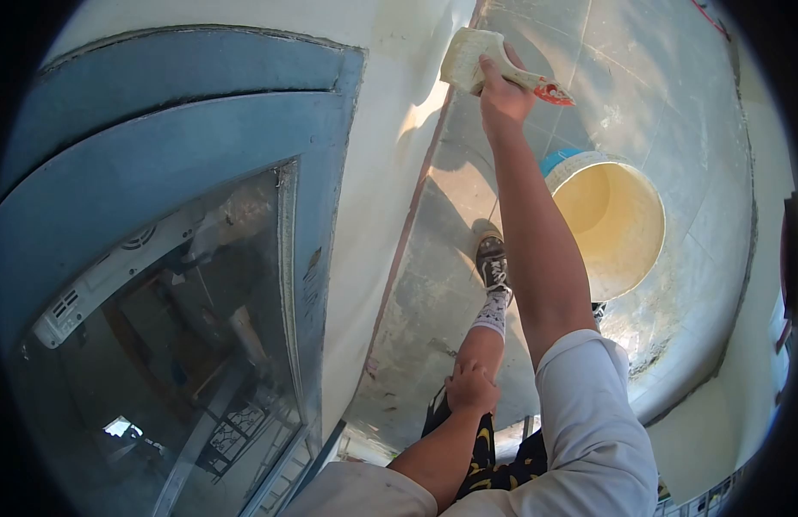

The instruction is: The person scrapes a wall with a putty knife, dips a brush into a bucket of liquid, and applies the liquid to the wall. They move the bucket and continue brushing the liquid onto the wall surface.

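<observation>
L hand (473, 388) curled on bare leg (483, 346). Blue-framed glass pane (201, 293) in off-white wall (381, 155). Round cream-lined bucket (644, 246) on grey tiled flr (687, 129). R hand (505, 99), arm out, grips wide cream paintbrush (475, 57) at wall; contact unclear.

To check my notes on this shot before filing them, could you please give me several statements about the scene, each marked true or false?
1. The right hand holds a broad brush. True.
2. The bucket is covered by a lid. False: its top is open.
3. The left hand is on the brush's handle. False: it rests on the person's leg.
4. The frame around the glass is blue. True.
5. The handle's end is green. False: it is reddish-orange.
</observation>
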Demonstrator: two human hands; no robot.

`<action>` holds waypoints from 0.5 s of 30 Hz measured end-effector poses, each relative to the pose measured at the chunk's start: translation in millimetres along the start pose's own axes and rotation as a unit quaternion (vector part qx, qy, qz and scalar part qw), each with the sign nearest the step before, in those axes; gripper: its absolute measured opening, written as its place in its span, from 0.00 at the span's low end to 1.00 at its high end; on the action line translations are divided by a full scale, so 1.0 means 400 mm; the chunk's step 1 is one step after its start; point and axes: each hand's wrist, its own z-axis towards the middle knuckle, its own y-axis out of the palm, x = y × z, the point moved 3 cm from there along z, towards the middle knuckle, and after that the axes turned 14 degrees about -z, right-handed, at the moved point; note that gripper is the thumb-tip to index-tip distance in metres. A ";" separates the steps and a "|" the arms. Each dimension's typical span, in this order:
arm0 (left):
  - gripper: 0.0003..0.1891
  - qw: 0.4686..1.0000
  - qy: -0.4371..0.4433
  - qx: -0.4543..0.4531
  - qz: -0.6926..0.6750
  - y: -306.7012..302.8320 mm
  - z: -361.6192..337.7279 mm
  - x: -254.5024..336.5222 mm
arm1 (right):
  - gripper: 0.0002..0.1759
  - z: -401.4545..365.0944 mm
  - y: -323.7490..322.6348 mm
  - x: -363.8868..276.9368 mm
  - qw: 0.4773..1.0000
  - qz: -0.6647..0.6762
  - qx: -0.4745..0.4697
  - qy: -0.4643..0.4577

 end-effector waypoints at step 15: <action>0.22 0.999 -0.008 -0.041 -0.014 -0.019 -0.004 -0.001 | 0.24 -0.056 0.012 -0.305 0.993 0.102 -0.058 -0.002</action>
